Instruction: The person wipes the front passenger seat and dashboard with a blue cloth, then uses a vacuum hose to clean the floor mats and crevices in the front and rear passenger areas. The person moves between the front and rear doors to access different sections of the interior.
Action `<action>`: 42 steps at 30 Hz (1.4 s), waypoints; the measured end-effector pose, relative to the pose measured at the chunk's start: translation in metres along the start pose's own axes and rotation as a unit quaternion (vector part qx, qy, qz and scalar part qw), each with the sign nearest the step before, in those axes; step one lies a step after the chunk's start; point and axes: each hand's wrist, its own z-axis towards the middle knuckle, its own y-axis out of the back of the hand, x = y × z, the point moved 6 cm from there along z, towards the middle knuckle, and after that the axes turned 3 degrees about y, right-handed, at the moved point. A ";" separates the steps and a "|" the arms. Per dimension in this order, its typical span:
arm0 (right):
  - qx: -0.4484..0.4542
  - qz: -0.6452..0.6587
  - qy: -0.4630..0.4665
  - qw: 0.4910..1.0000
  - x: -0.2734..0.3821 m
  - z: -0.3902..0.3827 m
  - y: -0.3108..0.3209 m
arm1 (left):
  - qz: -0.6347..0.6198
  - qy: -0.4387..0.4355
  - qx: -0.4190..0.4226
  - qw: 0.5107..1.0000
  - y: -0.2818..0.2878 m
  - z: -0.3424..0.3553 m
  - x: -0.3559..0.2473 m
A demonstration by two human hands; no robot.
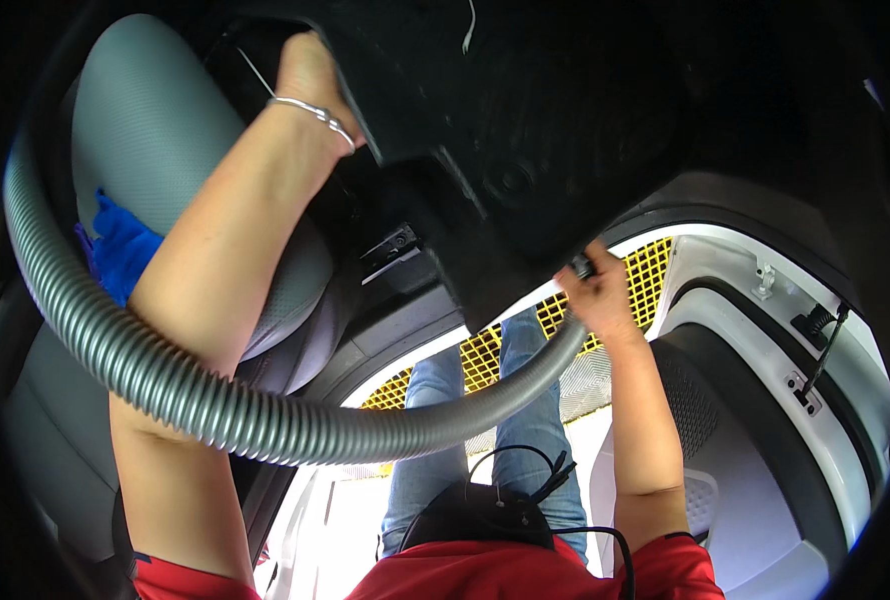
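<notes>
A large black car floor mat (405,90) is lifted and tilted before me, filling the upper middle of the view. My left hand (310,75) is at its left edge and grips it, the fingers mostly hidden behind the mat. At the mat's lower right corner, my right hand (600,295) is closed around the dark end of a grey ribbed vacuum hose (255,420). The mat hides the hose's tip. From there the hose curves below the mat, across my left arm and up the left side.
A grey car seat (155,100) stands at the left, with a blue cloth (125,245) on it. The open car door (765,430) is at the right. Beyond the door sill, yellow floor grating (650,275) shows around my legs. A black cable (620,545) hangs at my waist.
</notes>
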 end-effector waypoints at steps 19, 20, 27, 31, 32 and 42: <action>0.173 -0.498 0.314 0.790 0.101 0.040 -0.115 | -0.100 0.054 0.311 0.944 -0.011 0.030 -0.014; 0.201 -0.539 0.283 0.768 0.097 0.031 -0.106 | -0.100 0.057 0.318 0.941 -0.012 0.029 -0.013; 0.223 -0.514 0.282 0.779 0.104 0.047 -0.157 | -0.104 0.046 0.327 0.938 -0.013 0.028 -0.016; 0.169 -0.462 0.283 0.823 0.102 0.069 -0.162 | -0.083 0.042 0.320 0.943 -0.010 0.029 -0.019; 0.143 -0.449 0.262 0.842 0.100 0.073 -0.151 | -0.082 0.025 0.328 0.941 -0.010 0.028 -0.020; 0.304 -0.411 0.267 0.817 0.092 0.113 -0.154 | -0.018 0.010 0.355 0.935 -0.011 0.021 -0.020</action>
